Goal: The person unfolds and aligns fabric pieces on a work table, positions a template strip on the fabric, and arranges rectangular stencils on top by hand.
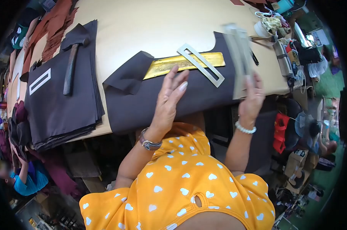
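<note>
My left hand (169, 97) hovers over dark fabric (143, 109) with its fingers apart and nothing in it. Just beyond its fingertips lies a yellow metal tray-like piece (164, 66) on the fabric. A pale slotted template (201, 65) rests aslant across the yellow piece. On the right, my right hand (252, 97) has its fingers closed at the lower end of a long pale piece (240, 53), which is smeared by motion. The fabric's left corner (131, 73) is folded over.
A stack of dark fabric (51, 115) at left bears a hammer (70, 67) and a white slotted template (40, 82). A black pen (254, 57) and a cloth-filled container (262, 28) are at right. Another person (30, 178) is at lower left.
</note>
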`<state>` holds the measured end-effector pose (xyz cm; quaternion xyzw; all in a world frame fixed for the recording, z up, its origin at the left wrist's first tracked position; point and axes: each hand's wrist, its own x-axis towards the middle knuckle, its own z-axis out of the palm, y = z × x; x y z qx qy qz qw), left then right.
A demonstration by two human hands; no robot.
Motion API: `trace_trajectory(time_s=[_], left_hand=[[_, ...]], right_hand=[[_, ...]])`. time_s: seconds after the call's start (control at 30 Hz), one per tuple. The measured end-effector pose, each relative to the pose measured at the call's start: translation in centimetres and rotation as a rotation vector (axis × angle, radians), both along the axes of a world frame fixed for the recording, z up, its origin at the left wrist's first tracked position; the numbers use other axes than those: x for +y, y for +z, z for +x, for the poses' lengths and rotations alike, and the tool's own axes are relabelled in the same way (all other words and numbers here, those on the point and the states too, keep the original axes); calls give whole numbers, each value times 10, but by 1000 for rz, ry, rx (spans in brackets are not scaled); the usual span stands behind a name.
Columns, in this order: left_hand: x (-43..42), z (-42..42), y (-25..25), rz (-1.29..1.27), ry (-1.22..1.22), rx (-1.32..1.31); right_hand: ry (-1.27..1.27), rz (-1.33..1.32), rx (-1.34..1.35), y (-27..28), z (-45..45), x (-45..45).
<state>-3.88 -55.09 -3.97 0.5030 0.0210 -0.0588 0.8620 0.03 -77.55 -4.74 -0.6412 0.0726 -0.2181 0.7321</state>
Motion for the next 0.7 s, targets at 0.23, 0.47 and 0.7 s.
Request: trace_trajectory(time_s=[0.23,0.47,0.7], left_hand=[[40,-12,-18,855,188,-230],[46,-15,-23,1302,290,-415],[54,-17,-31,1526,287,-517]], right_hand=[[-501,-787,224,-26,55,-175],[-8,-1055,112,3,29,-29],[86,-1322,-114,-11,-3,29]])
